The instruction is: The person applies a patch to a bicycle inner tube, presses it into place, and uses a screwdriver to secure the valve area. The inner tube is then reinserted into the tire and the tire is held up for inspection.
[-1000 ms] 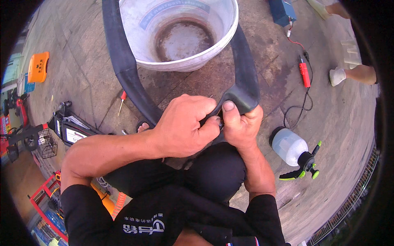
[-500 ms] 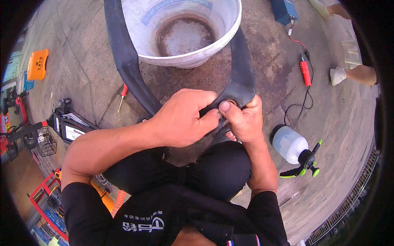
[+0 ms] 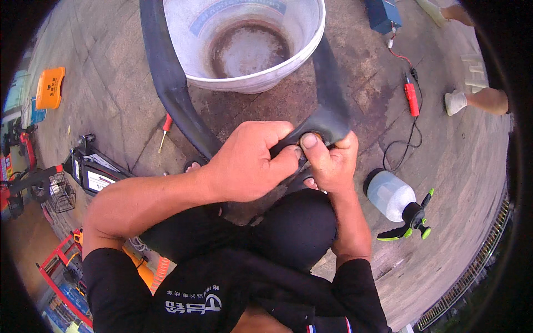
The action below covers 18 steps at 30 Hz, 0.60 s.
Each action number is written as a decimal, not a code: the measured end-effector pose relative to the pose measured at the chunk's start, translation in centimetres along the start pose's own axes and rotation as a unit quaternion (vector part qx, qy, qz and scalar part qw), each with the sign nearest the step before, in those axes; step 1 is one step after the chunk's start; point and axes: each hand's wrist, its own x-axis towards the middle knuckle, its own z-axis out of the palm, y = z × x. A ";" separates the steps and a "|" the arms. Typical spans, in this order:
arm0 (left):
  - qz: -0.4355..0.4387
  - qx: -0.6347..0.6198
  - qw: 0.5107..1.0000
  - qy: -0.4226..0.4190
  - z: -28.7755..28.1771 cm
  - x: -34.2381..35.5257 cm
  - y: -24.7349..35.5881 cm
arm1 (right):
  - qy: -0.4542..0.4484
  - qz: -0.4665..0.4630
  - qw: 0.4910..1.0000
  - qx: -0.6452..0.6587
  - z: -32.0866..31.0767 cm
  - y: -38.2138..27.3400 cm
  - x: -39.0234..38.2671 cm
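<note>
A flat black rubber inner tube point(image 3: 166, 72) loops down around both sides of a white bucket point(image 3: 261, 83) and comes together in front of my knees. My left hand point(image 3: 250, 158) is closed on the tube in a fist, thumb pressed down near the right thumb. Beside it, my right hand point(image 3: 333, 161) grips the tube too, with its thumb pushing at a small brownish spot on the rubber. The fingers under the tube are hidden. Inside the bucket, the bottom bears a brown ring of dirt.
A red-handled screwdriver point(image 3: 166, 125) lies left of the tube. To the right are a pump spray bottle point(image 3: 391, 194), a red corded tool point(image 3: 411, 100) and a blue box point(image 3: 383, 16). An orange case point(image 3: 51, 87) lies far left. Another person's foot point(image 3: 455, 103) shows at right.
My right hand has twisted the tube slightly, and the rubber near it bulges more. Both hands keep their hold; the view has shifted a little.
</note>
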 end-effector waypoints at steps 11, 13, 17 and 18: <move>-0.087 -0.172 0.981 -0.029 -1.3 1.1 -0.7 | -0.123 0.090 0.988 -0.038 -0.4 -1.0 -0.1; -0.073 -0.215 0.974 -0.016 -1.1 1.1 -0.7 | -0.123 0.076 0.989 -0.031 -0.3 -1.1 -0.2; -0.105 -0.179 0.975 -0.081 -1.5 1.4 -0.6 | -0.159 0.020 0.987 -0.034 -0.1 -0.3 0.0; -0.102 -0.170 0.974 -0.106 -1.7 1.5 -0.5 | -0.172 0.019 0.984 -0.034 -0.2 -0.2 0.1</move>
